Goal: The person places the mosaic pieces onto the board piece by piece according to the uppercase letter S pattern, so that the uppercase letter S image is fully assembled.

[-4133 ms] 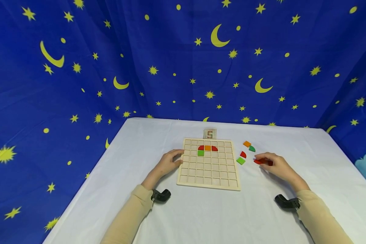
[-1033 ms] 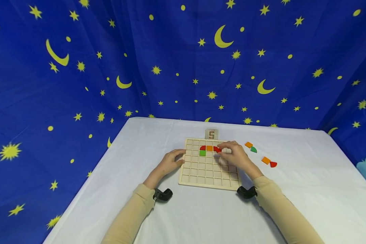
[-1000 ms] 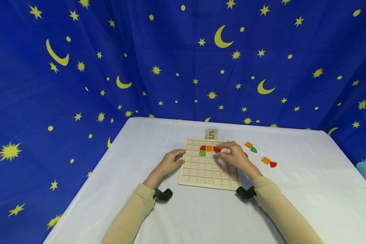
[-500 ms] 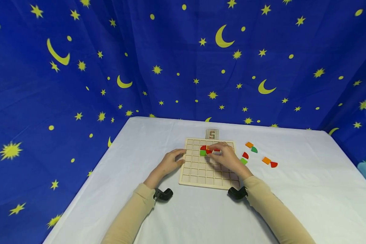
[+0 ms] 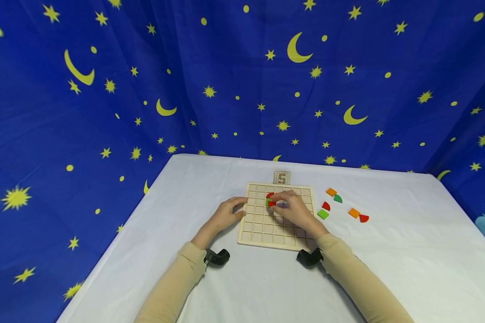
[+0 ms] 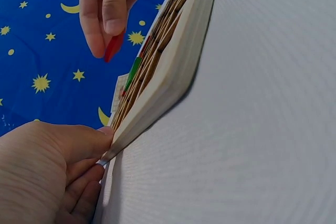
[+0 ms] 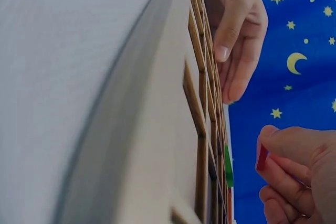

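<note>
1. My right hand (image 5: 293, 209) pinches a red tile (image 6: 114, 47) between thumb and fingers, holding it just above the far part of the grid board (image 5: 257, 226).
2. From my head, those fingers cover much of the tile, so I cannot make out its full outline; they also hide the grid cells beneath.
3. A curved red piece (image 5: 270, 195) and a green square (image 5: 267, 203) show only partly beside my fingertips.
4. My left hand (image 5: 224, 215) grasps nothing: its relaxed thumb and fingers rest against the board's left edge.
5. Both wrist views show what the head view cannot: a gap between tile and board, the tile being seen edge-on.
6. Its long axis runs roughly parallel to the board's face; from the left wrist it slants down and left, from the right wrist it stands nearly upright.
7. Only the head view shows the loose pieces (image 5: 354, 212) on the cloth right of the board.
8. The pattern card (image 5: 282, 177) beyond the board is too small to read in detail.
9. My sleeves (image 5: 174, 278) are cut off below.
</note>
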`<move>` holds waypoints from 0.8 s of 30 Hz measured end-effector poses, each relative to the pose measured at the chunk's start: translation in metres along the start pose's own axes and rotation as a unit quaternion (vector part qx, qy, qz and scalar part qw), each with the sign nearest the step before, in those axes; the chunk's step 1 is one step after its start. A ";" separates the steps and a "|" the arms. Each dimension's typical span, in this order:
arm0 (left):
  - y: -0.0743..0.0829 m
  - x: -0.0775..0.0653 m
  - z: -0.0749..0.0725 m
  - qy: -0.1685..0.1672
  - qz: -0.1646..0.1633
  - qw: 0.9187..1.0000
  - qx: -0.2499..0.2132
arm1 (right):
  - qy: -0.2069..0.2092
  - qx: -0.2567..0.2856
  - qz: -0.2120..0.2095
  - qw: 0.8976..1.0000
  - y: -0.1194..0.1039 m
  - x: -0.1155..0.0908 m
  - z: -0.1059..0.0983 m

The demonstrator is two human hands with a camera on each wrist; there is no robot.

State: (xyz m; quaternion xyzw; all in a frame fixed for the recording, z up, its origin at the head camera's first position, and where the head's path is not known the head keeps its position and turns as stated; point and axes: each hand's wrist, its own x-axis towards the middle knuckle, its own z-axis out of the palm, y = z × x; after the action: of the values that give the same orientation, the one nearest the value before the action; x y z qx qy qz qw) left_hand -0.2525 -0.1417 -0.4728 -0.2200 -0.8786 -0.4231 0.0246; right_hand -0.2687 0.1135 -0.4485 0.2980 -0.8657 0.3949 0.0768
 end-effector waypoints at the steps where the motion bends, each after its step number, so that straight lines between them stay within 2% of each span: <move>1: 0.000 0.000 0.000 0.000 0.000 1.000 0.000 | -0.003 -0.001 0.001 1.000 0.000 0.000 0.001; 7: -0.002 0.001 0.001 0.001 -0.003 1.000 0.001 | -0.022 -0.012 0.002 1.000 0.003 0.001 0.009; 12: -0.001 0.001 0.000 -0.003 -0.008 1.000 0.000 | -0.032 -0.031 -0.013 0.999 0.005 0.001 0.012; 24: -0.003 0.001 0.001 0.001 0.003 1.000 0.006 | -0.028 -0.062 -0.047 0.997 0.008 0.001 0.017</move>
State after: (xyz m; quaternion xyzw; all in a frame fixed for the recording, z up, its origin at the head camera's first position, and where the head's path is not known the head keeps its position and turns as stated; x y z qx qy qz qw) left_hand -0.2548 -0.1423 -0.4749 -0.2222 -0.8804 -0.4181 0.0278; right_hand -0.2719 0.1048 -0.4647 0.3439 -0.8755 0.3275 0.0894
